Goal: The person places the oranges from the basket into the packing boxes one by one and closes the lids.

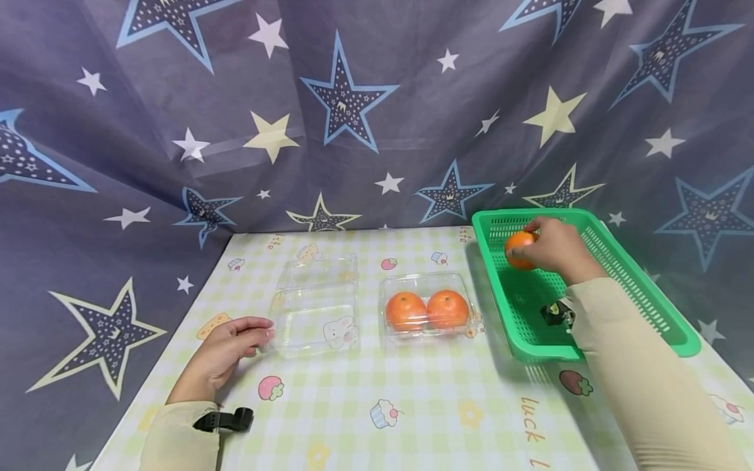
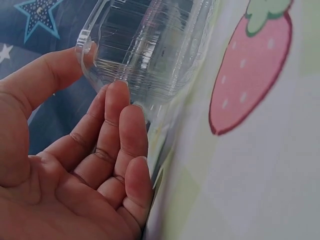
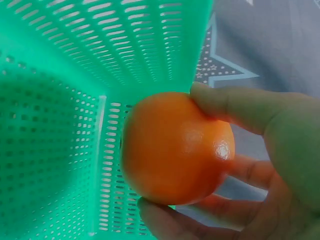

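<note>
My right hand [image 1: 554,248] grips an orange [image 1: 520,249] over the far left part of the green basket [image 1: 642,288]; in the right wrist view the thumb and fingers curl round the orange [image 3: 175,147] above the basket's slotted wall [image 3: 60,110]. My left hand [image 1: 226,350] rests on the table, thumb and fingertips touching the near left corner of an open clear plastic clamshell box [image 1: 315,307]. The left wrist view shows the fingers [image 2: 117,145] against the box's side [image 2: 145,50], thumb on its rim. A second clear box [image 1: 427,307] holds two oranges.
A checked tablecloth with cartoon prints [image 1: 412,405] covers the table. A star-patterned blue curtain [image 1: 353,111] hangs behind and at both sides. The basket lies at the table's right edge.
</note>
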{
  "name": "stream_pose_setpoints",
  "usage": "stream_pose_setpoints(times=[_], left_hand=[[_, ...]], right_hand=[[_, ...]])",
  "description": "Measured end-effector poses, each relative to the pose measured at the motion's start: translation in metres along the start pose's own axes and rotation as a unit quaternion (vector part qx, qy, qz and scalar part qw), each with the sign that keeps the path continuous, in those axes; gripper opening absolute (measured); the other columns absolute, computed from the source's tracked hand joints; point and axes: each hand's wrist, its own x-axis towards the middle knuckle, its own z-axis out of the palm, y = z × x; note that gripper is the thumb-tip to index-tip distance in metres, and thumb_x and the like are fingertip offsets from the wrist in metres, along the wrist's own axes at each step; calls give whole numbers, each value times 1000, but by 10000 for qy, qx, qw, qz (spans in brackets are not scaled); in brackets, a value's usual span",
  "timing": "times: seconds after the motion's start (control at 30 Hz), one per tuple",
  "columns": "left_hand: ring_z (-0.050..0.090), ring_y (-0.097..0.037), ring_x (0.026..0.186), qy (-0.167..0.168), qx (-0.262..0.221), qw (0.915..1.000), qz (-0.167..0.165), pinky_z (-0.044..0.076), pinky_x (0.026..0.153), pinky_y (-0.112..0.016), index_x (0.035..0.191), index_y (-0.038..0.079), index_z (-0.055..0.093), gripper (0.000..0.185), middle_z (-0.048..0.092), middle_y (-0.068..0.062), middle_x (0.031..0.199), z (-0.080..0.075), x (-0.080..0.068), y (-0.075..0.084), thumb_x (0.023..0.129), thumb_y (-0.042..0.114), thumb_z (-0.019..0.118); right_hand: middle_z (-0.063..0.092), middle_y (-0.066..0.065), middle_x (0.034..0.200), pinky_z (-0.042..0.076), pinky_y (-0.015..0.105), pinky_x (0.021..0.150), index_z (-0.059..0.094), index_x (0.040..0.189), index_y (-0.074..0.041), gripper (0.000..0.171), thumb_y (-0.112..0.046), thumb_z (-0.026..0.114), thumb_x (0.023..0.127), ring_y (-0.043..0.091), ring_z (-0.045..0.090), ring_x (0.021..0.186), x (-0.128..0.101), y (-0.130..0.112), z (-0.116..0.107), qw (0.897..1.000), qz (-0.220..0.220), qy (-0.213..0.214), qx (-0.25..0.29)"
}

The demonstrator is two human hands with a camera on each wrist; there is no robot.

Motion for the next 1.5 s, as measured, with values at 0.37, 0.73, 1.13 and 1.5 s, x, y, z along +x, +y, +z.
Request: stream_pose_setpoints(times=[0.37, 0.73, 1.13, 1.5], left_hand=[[66, -14, 88, 16, -31, 10000, 6, 54, 78, -30, 126, 5, 69, 40, 74, 12, 97, 1, -3, 2, 92, 24, 80], [66, -14, 88, -9, -59, 10000, -4, 53, 79, -31, 124, 4, 69, 40, 74, 11, 95, 2, -4, 2, 91, 23, 81], [66, -15, 91, -20, -3, 10000, -3, 53, 81, -31, 125, 6, 69, 42, 73, 11, 100, 1, -3, 1, 91, 27, 81], [66, -14, 93, -33, -17, 10000, 1, 52, 82, -31, 124, 7, 71, 40, 74, 12, 101, 0, -4, -1, 90, 26, 82]], right_hand=[[65, 27, 120, 52, 46, 74, 56, 136, 0, 71, -47, 78, 88, 39, 59, 97, -9, -10, -14, 9999, -3, 4, 142], [62, 30, 130, 53, 46, 77, 50, 136, -3, 69, -46, 78, 89, 41, 61, 103, -22, -18, -21, 9975, 58, 111, 701], [59, 26, 134, 51, 41, 72, 47, 139, -10, 76, -56, 77, 87, 41, 60, 102, -43, -27, -30, 9917, 175, 779, 1009], [58, 25, 141, 53, 43, 74, 48, 139, -14, 78, -59, 79, 84, 42, 62, 108, -61, -45, -27, 9862, 113, 1046, 1277]])
